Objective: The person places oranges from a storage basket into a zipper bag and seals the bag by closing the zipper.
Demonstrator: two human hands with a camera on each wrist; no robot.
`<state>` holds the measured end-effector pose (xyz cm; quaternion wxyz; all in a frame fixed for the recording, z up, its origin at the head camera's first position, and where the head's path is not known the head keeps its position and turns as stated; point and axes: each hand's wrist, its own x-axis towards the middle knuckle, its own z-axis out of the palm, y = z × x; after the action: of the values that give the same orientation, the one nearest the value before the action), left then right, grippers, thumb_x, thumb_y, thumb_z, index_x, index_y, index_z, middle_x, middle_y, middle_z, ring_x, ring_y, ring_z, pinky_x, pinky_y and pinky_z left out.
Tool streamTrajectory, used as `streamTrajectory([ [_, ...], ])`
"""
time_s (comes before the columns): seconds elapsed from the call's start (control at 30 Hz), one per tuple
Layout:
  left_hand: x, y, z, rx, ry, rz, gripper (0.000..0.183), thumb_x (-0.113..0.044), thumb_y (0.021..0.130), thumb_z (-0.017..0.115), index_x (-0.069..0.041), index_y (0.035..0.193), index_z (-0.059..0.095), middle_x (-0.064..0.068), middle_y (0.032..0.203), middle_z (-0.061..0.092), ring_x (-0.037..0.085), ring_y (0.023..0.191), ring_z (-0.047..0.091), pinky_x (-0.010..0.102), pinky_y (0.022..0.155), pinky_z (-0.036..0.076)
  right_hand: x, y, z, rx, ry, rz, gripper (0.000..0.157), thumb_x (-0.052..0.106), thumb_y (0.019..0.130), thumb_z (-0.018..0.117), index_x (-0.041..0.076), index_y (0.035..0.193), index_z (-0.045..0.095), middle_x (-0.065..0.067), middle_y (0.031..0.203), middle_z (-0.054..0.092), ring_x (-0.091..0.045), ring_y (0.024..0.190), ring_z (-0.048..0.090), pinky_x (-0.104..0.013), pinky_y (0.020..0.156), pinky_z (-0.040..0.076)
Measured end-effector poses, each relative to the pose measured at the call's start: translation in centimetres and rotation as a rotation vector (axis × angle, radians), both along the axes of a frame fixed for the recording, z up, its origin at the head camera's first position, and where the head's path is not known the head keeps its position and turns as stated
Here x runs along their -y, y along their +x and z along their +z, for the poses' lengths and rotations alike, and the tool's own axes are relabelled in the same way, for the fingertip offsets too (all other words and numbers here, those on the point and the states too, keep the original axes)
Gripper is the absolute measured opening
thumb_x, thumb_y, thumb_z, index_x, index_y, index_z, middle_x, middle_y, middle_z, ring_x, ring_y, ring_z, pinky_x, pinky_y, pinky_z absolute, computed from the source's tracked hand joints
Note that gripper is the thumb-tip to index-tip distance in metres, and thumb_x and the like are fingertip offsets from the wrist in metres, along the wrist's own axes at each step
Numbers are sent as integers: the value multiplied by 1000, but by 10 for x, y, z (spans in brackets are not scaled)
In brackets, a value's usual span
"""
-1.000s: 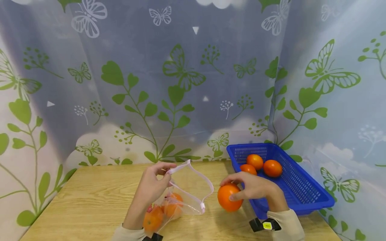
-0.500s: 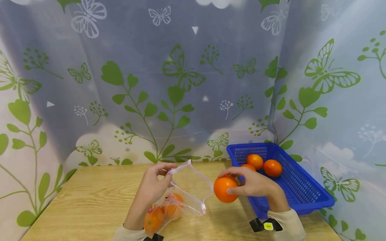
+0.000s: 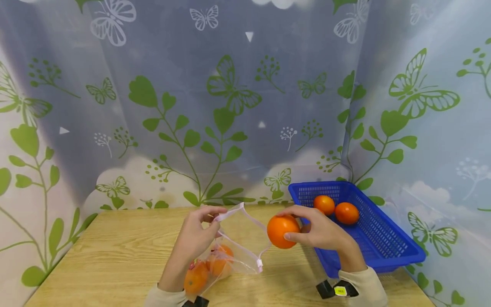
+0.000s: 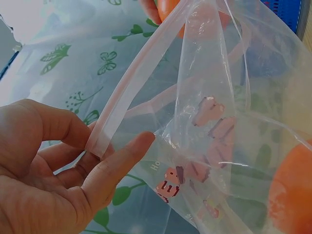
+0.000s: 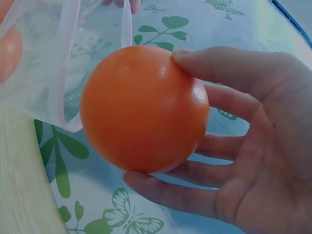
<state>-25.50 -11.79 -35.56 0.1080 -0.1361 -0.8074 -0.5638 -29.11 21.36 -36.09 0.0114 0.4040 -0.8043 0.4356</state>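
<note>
Just beside the bag's mouth: a round, glossy orange fruit (image 3: pixel 283 231), held in the air above the desk; it shows no long axis.
Fruit to bag: the clear plastic bag (image 3: pixel 245 265) with its pale pink edge gapes on the fruit's left; in the head view fruit and edge overlap, and whether they touch cannot be told.
Right hand: the nearer one (image 3: pixel 320 230), on the fruit's basket side; its fingers (image 5: pixel 170 192) and thumb, spread to the fruit's width, grip it from opposite sides, with a gap before the palm.
Left hand: at the bag's far side from the fruit, the bare hand (image 3: pixel 197 232) pinches the pink edge between thumb and fingers, little parted.
Inside the bag: two more orange fruits (image 3: pixel 196 277), low in the film near the left forearm.
Beyond the right hand: a blue plastic mesh basket (image 3: pixel 377 226); two orange fruits (image 3: pixel 347 213) show plainly, and perhaps another behind the hand.
Underneath: a pale wood-grain desk (image 3: pixel 142 243).
Behind: a sheet (image 3: pixel 184 106) printed with green leaves and butterflies.
</note>
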Motion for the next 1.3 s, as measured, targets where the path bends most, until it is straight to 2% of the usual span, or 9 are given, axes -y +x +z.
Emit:
streamTrajectory([
  [0.1, -1, 0, 0, 2, 2, 4, 31, 6, 94, 58, -6, 118, 75, 17, 114, 66, 19, 75, 66, 19, 47, 52, 2, 1, 0, -38, -19, -11, 43, 9, 93, 75, 9, 134, 63, -20, 132, 64, -10, 106, 66, -33, 73, 67],
  [0.3, -3, 2, 1, -6, 17, 11, 31, 7, 94, 58, -4, 117, 75, 16, 112, 66, 22, 83, 66, 30, 60, 64, 11, 3, 0, -99, -58, -36, 44, 9, 92, 76, 11, 134, 65, -15, 127, 67, -12, 109, 64, -33, 72, 67],
  [0.4, -4, 3, 2, -5, 20, 15, 31, 7, 93, 58, -4, 117, 75, 16, 112, 66, 27, 87, 67, 31, 65, 66, 15, 5, 1, -107, -81, -36, 45, 8, 91, 77, 10, 134, 64, -15, 127, 66, -11, 109, 64, -33, 71, 67],
  [0.5, -5, 3, 2, -7, 21, 17, 31, 7, 93, 58, -5, 116, 75, 16, 111, 66, 30, 89, 68, 31, 66, 66, 19, 6, 1, -104, -97, -41, 46, 8, 91, 77, 11, 135, 64, -15, 130, 65, -10, 111, 63, -33, 71, 67],
  [0.8, -5, 5, 2, -16, 26, 9, 31, 7, 93, 59, -5, 116, 75, 15, 112, 66, 23, 88, 66, 28, 66, 65, 32, 10, 0, -106, -77, -38, 46, 11, 91, 78, 11, 135, 65, -15, 134, 64, -13, 116, 61, -32, 73, 66],
  [1.13, -6, 6, 2, -7, 35, 4, 32, 8, 93, 58, -5, 116, 75, 15, 111, 66, 24, 88, 66, 30, 66, 66, 44, 9, -4, -129, -75, -24, 48, 13, 87, 82, 11, 132, 66, -15, 137, 65, -11, 122, 60, -30, 74, 66],
  [1.3, -6, 5, 2, -6, 29, 2, 32, 7, 93, 58, -5, 117, 75, 14, 111, 66, 23, 89, 67, 29, 66, 66, 48, 9, -5, -142, -59, -11, 49, 13, 87, 82, 11, 133, 66, -16, 138, 64, -14, 125, 59, -30, 75, 66],
])
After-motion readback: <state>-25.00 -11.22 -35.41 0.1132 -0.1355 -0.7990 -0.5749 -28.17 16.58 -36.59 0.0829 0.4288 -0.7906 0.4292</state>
